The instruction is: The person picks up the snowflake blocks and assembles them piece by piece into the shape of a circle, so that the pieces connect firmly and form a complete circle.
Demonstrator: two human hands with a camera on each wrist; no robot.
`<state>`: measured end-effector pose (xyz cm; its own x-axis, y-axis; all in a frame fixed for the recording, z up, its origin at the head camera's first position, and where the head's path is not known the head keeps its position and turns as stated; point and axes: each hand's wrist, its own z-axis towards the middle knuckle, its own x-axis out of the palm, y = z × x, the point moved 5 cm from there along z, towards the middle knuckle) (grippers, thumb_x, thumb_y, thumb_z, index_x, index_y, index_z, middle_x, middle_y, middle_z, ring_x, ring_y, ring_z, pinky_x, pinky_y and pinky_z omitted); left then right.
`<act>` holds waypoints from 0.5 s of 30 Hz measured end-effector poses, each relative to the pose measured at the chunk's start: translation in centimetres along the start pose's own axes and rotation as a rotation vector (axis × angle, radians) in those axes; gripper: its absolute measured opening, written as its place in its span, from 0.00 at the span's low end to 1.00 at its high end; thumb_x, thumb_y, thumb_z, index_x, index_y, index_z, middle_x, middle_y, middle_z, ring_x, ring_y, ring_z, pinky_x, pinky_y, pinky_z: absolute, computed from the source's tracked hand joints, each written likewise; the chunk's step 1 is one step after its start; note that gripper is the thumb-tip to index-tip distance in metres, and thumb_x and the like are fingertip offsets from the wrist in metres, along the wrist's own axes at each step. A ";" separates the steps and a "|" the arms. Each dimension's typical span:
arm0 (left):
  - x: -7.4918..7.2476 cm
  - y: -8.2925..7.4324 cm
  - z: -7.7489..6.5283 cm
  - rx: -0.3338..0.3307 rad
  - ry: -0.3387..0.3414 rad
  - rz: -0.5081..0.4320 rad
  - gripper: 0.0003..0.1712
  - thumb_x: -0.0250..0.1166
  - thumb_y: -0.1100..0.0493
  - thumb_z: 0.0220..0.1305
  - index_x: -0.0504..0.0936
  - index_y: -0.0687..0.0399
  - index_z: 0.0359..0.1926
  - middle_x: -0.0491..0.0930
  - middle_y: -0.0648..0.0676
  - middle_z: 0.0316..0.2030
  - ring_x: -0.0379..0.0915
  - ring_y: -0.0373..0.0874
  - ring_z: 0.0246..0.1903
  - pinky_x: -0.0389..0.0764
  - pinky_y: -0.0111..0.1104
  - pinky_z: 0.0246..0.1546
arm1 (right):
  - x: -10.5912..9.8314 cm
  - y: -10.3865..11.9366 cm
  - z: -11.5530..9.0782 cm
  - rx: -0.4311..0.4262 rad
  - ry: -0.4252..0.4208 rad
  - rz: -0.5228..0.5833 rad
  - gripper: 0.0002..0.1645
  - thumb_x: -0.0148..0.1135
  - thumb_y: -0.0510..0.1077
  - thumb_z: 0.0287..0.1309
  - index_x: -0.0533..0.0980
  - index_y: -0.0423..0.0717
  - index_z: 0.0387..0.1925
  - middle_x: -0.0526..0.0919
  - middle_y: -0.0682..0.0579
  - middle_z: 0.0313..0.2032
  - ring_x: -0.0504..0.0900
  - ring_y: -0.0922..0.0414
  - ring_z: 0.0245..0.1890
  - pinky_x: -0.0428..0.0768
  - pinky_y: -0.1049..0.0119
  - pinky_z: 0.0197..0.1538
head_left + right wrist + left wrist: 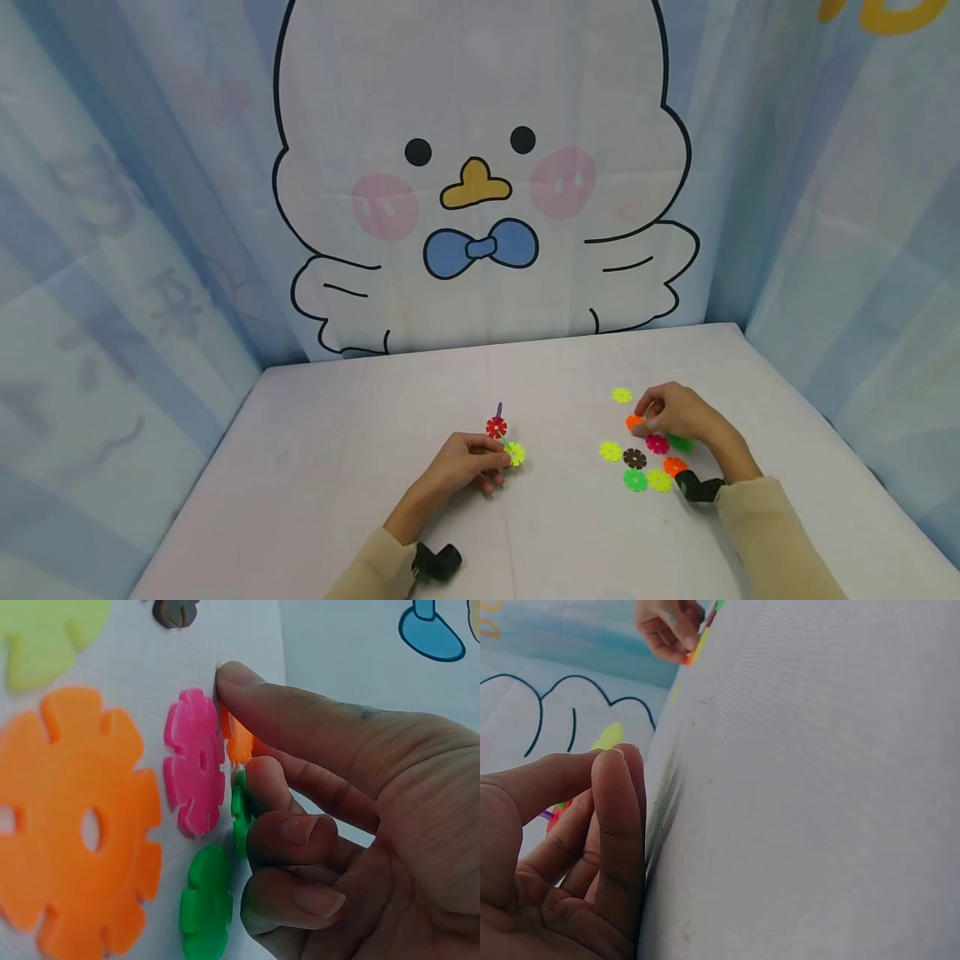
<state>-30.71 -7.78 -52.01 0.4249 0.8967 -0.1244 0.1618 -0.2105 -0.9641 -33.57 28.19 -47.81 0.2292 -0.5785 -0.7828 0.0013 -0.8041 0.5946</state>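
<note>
My left hand [459, 467] pinches a yellow notched snowflake disc [516, 453] between thumb and fingertips. A red disc [496, 427] is linked to it through a small green piece, with a purple disc [499, 409] seen edge-on beyond. In the left wrist view the yellow disc [609, 736] pokes out past the fingertips. Over the loose discs on the right, my right hand [678, 412] holds an orange disc [633, 422] between thumb and index finger. In the right wrist view, thumb and fingers partly hide this orange disc [239, 739].
Near the right hand lie a pink disc [657, 443], a brown disc [634, 458], a second orange disc [674, 466], green discs [635, 480] and several yellow discs [611, 452]. A white-covered table [330, 467] bears everything. Printed curtains [480, 308] stand behind and beside it.
</note>
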 end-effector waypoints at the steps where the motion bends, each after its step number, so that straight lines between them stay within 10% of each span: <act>1: 0.0 0.0 0.0 -0.001 0.000 0.000 0.13 0.74 0.58 0.66 0.87 0.63 0.46 0.88 0.50 0.28 0.82 0.37 0.23 0.84 0.27 0.25 | 0.0 0.0 0.0 0.000 -0.001 0.001 0.21 0.81 0.47 0.55 0.83 0.40 0.44 0.78 0.49 0.33 0.74 0.53 0.35 0.75 0.63 0.38; 15: 0.0 0.1 0.1 0.001 0.007 -0.004 0.13 0.74 0.58 0.67 0.87 0.64 0.46 0.87 0.49 0.27 0.82 0.37 0.23 0.84 0.27 0.25 | -0.2 1.0 -0.1 -0.037 -0.030 -0.033 0.20 0.84 0.45 0.52 0.80 0.43 0.39 0.81 0.48 0.36 0.76 0.52 0.39 0.78 0.62 0.42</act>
<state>-30.77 -7.76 -52.11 0.4303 0.8948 -0.1194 0.1626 -0.2069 -0.9648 -33.54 27.52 -47.10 0.1987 -0.5562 -0.8069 0.0444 -0.8174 0.5743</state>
